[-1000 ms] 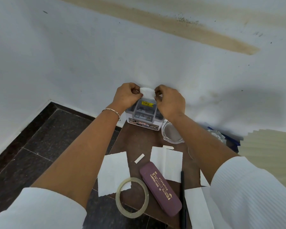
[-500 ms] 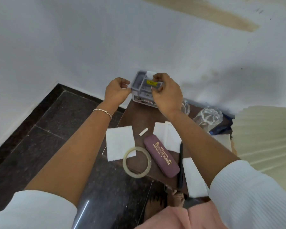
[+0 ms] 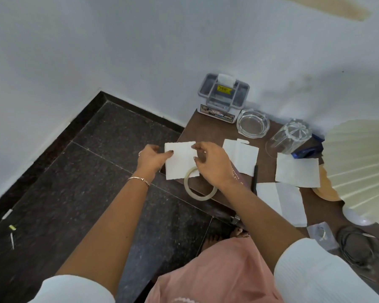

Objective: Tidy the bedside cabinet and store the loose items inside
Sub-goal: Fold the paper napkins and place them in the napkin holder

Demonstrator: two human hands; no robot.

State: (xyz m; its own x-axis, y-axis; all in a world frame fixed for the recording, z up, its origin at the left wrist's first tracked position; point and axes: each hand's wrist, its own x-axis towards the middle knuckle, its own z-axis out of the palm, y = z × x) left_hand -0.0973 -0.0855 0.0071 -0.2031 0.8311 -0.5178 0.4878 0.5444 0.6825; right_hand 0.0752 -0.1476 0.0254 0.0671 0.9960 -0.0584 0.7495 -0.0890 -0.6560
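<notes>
Pinch grips: left hand (image 3: 151,158), right hand (image 3: 211,166).

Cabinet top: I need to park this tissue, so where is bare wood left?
The best bare patch lies behind the held tissue, in front of the storage box and left of the ashtray. A narrow strip runs between the middle tissue and the tumbler. The front is crowded: tape ring, pen.

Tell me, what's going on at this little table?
A person is tidying a dark brown bedside cabinet top. The left hand and the right hand both pinch one white paper sheet at its front left corner, partly over a clear tape ring. Other white sheets, a grey plastic box, a round glass ashtray and an upturned glass tumbler sit untouched on top.
</notes>
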